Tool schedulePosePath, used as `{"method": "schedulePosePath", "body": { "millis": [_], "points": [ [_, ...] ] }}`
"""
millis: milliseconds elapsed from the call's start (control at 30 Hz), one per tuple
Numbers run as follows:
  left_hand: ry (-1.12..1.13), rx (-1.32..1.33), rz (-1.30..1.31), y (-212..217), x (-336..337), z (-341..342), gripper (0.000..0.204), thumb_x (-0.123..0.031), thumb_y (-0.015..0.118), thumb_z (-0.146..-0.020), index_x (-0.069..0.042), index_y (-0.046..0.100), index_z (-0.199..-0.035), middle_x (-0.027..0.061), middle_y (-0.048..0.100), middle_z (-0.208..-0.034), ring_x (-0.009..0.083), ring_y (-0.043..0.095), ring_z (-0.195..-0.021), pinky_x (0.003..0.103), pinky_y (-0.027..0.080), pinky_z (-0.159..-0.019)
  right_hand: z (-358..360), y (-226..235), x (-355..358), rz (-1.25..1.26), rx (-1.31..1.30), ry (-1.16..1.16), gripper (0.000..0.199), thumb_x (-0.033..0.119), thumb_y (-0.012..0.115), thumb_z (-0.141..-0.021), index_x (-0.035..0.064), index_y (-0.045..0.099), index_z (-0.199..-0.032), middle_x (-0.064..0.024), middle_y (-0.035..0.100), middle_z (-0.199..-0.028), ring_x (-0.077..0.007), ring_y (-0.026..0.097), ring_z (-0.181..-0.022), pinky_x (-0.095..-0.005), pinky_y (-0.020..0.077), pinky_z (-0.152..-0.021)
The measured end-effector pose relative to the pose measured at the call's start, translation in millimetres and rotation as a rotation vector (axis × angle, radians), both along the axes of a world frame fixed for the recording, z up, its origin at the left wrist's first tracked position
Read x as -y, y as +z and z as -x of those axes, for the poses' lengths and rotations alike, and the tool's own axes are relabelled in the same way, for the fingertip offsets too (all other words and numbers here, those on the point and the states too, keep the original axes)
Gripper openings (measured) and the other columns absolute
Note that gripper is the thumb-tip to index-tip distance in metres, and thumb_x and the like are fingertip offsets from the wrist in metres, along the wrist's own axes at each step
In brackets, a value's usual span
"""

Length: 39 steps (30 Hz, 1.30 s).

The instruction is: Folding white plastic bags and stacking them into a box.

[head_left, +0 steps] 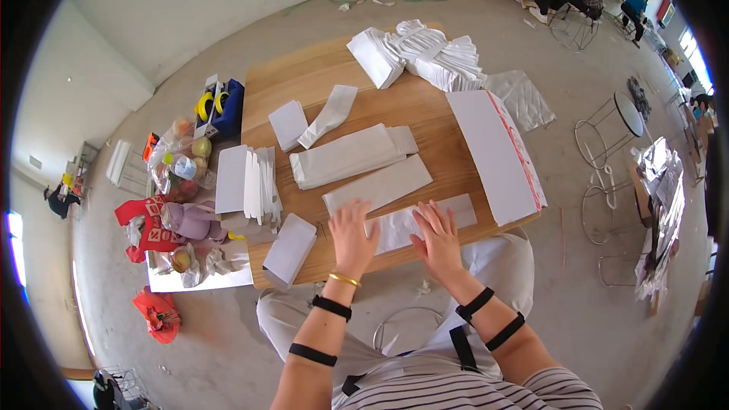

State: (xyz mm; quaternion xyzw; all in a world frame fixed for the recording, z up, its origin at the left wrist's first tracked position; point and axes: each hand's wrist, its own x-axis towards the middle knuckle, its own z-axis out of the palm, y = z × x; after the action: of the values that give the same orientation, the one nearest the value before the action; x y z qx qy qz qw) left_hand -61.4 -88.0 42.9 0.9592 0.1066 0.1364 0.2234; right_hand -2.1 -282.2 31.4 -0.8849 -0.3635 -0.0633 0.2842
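A long, flat white paper piece [392, 232], perhaps a paper bag, lies at the table's near edge. My right hand [437, 237] rests on it with fingers stretched out and holds nothing. Beside its left end is my left hand [354, 237], fingers spread, its fingertips near the lower edge of another flat white paper [383, 184]. Just beyond that lies a thicker stack of long white papers [345, 158]. A small white stack [290, 249] sits left of my left hand.
Bundled white papers [437, 57] lie at the far edge, a white box [493, 156] at the right. White card stacks [234, 181] stand at the left. Beyond are a blue tape holder [228, 110], bagged fruit [181, 163] and a red bag [148, 220]. Stools [607, 129] stand on the right.
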Motion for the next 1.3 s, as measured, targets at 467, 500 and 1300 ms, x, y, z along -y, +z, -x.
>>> {"method": "schedulePosePath", "body": {
  "millis": [467,500,1300],
  "points": [
    [-0.121,-0.137,-0.302,-12.6,-29.7,-79.4,0.013,-0.008,0.072,-0.073,-0.007,0.062,-0.082,0.0105,0.061,-0.094,0.0297,0.063,-0.09,0.042,0.053,-0.073,10.5,5.0,18.8,-0.161,-0.136,-0.035,0.022,0.016,0.065,-0.089,0.009,0.063,-0.109,-0.0074,0.059,-0.118,-0.0287,0.051,-0.124,-0.0539,0.0292,-0.112],
    [-0.126,-0.142,-0.304,-12.1,-30.3,-81.9,0.013,-0.008,0.072,-0.073,-0.007,0.062,-0.082,0.0105,0.061,-0.094,0.0297,0.063,-0.09,0.042,0.053,-0.073,9.0,6.3,19.9,-0.175,-0.145,-0.028,0.022,0.015,0.065,-0.088,0.0089,0.063,-0.109,-0.0076,0.059,-0.117,-0.0287,0.052,-0.122,-0.0537,0.0301,-0.111],
    [0.093,0.071,0.358,9.4,-83.4,-82.0,0.012,-0.014,0.066,-0.09,-0.003,0.066,-0.091,0.0106,0.066,-0.089,0.0235,0.063,-0.072,0.035,0.05,-0.067,-6.4,25.7,5.3,-0.367,-0.374,-0.046,0.015,0.011,0.065,-0.089,0.0076,0.067,-0.103,-0.0107,0.061,-0.103,-0.0316,0.054,-0.1,-0.0388,0.046,-0.087]
  ]
}}
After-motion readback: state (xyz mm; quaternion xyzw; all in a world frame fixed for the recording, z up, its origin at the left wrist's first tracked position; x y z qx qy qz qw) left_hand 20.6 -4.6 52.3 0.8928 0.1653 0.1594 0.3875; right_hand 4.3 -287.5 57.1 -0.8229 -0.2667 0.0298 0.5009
